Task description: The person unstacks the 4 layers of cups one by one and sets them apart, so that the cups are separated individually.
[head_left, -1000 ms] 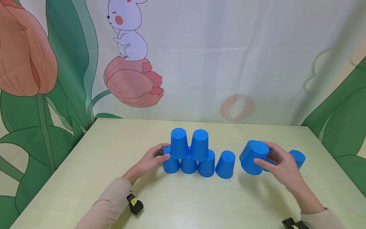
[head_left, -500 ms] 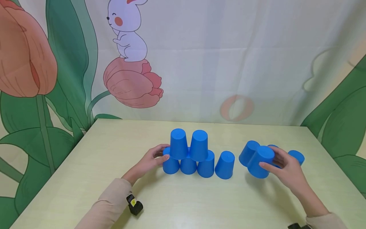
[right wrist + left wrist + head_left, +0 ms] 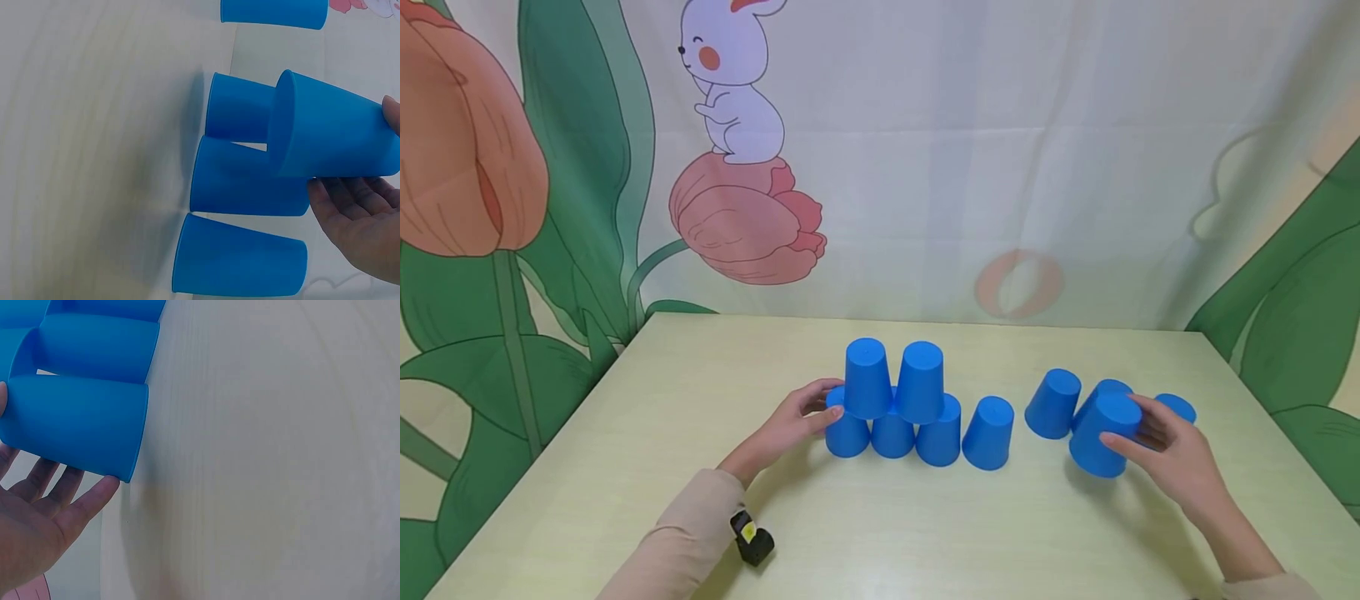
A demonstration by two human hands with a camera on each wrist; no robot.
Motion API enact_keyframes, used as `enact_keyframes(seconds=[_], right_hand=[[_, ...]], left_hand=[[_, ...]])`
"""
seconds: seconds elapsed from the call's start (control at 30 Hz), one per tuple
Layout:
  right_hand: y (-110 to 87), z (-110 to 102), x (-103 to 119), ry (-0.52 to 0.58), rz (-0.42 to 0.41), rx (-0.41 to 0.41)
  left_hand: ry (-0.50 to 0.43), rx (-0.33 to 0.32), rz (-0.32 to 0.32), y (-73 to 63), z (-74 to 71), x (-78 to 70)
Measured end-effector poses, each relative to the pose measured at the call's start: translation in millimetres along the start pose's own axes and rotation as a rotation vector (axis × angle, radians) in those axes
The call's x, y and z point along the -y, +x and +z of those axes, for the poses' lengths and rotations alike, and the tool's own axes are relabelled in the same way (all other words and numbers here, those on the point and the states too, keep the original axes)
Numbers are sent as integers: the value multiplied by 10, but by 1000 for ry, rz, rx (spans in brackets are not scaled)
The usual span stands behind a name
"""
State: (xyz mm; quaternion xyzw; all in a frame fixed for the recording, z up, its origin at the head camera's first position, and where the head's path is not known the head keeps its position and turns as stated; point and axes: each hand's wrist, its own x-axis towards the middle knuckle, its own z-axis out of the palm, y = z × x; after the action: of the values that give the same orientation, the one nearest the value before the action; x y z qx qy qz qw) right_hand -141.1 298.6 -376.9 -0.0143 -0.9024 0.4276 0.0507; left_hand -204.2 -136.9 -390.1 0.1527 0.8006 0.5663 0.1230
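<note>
My left hand [image 3: 793,421] holds the leftmost bottom blue cup [image 3: 847,440] at its side, thumb in front and fingers behind. That cup stands upside down in a row with a second [image 3: 892,437] and a third cup [image 3: 938,442]. Two more cups, left [image 3: 867,383] and right [image 3: 921,387], sit upside down on top, bridging the row. Just right of the stack stands a separate cup [image 3: 988,437]. My right hand [image 3: 1180,458] grips an upside-down blue cup [image 3: 337,128] between thumb and fingers, raised off the table.
Behind the raised cup, three upside-down blue cups stand on the table: a left one [image 3: 1052,406], a partly hidden middle one [image 3: 244,178] and a right one [image 3: 240,259]. The pale wooden table [image 3: 910,533] ends at a printed curtain [image 3: 910,208].
My right hand has carried its cup rightward and lower, toward the front of the right-hand cups. My left hand keeps its place at the stack.
</note>
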Motion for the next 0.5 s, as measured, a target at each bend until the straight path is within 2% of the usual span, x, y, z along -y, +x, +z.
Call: enact_keyframes(seconds=[0.17,0.23,0.4,0.5], right_hand=[[-11,-35,-82,-4,32,-4],[54,-26,-302,-32,29,-37],[183,-58,-700,-39,64,-34],[214,-89,-839,-64,58,-45]], left_hand=[[-2,0,1,3,2,12],[-1,-1,1,-5,6,-2],[6,-4,-3,-20,10,-37],[7,-4,4,-10,5,-9]])
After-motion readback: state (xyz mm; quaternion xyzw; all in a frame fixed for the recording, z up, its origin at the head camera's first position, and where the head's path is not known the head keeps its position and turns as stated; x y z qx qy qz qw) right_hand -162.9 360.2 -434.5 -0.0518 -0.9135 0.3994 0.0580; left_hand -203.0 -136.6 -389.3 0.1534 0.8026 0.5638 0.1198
